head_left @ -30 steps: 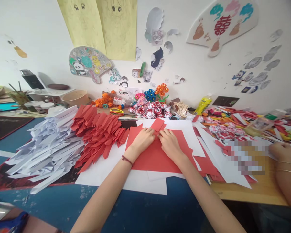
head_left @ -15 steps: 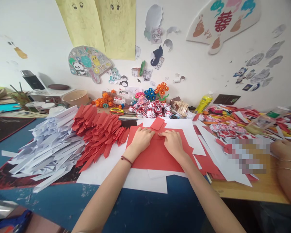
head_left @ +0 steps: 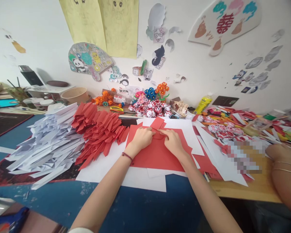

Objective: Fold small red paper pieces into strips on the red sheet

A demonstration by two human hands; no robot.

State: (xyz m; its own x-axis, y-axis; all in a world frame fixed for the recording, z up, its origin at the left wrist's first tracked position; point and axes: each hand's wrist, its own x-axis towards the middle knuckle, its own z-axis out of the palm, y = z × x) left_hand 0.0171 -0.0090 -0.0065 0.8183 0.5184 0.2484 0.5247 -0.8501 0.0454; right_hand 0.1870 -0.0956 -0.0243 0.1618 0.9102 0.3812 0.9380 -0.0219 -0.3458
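A small folded piece of red paper (head_left: pixel 158 136) lies between my hands on a large red sheet (head_left: pixel 157 158). My left hand (head_left: pixel 143 138) has its fingers curled and pressed together on the piece's left side. From the right, my right hand (head_left: pixel 172 140) presses its top edge with a pointing index finger, the other fingers bent under. More small red paper (head_left: pixel 158 123) lies just beyond the fingertips. White sheets (head_left: pixel 145 184) stick out beneath the red one.
To the left are heaps of folded white strips (head_left: pixel 50 142) and red strips (head_left: pixel 99 129). Paper flowers (head_left: pixel 151 110) and yellow-handled scissors (head_left: pixel 116 109) stand behind. Another person's arm (head_left: pixel 285 168) is at the right edge. A blue glue gun (head_left: pixel 11 220) sits at lower left.
My right index finger has stretched out along the small piece's top edge, and more of that piece shows between my hands. The view has shifted slightly.
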